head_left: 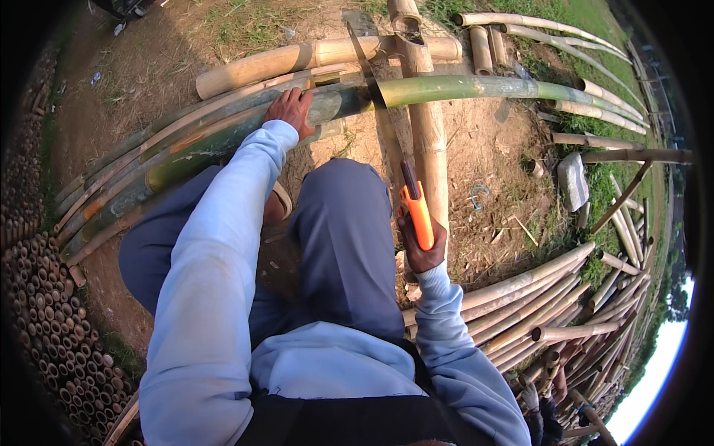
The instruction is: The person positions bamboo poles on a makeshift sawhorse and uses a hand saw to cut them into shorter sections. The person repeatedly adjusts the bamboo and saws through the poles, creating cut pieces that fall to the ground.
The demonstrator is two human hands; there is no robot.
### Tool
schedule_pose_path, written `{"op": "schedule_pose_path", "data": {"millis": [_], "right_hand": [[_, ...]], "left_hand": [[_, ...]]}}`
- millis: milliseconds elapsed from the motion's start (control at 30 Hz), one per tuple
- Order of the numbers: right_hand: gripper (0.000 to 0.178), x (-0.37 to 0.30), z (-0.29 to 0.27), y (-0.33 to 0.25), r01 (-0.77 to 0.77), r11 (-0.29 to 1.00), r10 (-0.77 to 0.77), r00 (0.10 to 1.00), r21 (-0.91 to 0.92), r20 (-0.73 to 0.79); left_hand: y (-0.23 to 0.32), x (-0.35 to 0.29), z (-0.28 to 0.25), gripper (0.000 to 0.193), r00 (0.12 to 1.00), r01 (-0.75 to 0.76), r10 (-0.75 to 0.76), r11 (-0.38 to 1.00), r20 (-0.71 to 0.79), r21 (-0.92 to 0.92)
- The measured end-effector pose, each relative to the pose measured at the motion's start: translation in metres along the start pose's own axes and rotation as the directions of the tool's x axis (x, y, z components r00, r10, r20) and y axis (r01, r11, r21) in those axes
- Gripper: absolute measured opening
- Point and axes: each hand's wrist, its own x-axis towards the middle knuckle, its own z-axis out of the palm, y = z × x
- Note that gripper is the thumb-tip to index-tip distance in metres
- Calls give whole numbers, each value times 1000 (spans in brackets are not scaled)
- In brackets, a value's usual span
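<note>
Brown bare earth (149, 74), patched with green grass (253, 22), spreads across an open-air yard in sunlight. Long pale bamboo poles (520, 297) lie heaped at the lower right, while a stack of short cut bamboo with round hollow ends (67, 349) lines the left edge. A thick green bamboo pole (461, 87) spans the scene, crossing a straight pale bamboo support (429, 134). A worker in a light blue sweatshirt (204, 297) and dark grey trousers (346, 238) holds a hand saw with a long dark blade and orange handle (418, 212), the blade lying across the green pole. The right grip (424, 247) is closed around that handle, below the pole; the left grip (291, 111) lies on top of the pole, left of the blade, though whether it clasps or merely rests cannot be told.
</note>
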Motion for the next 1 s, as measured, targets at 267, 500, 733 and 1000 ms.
{"op": "schedule_pose_path", "data": {"millis": [267, 500, 733, 1000], "right_hand": [[22, -7, 2, -7, -83, 996, 82, 996, -31, -40], [16, -7, 6, 3, -17, 1000, 17, 1000, 3, -20], [33, -44, -13, -21, -14, 998, 12, 999, -63, -31], [21, 28, 12, 0, 29, 1000, -29, 999, 2, -29]], "left_hand": [[-2, 3, 11, 60, 1000, 23, -23, 1000, 7, -14], [-3, 6, 1, 66, 999, -30, 30, 1000, 14, 3], [-3, 7, 6, 65, 998, 34, -35, 999, 48, 18], [-6, 6, 1, 65, 998, -19, 19, 1000, 54, 1]]}}
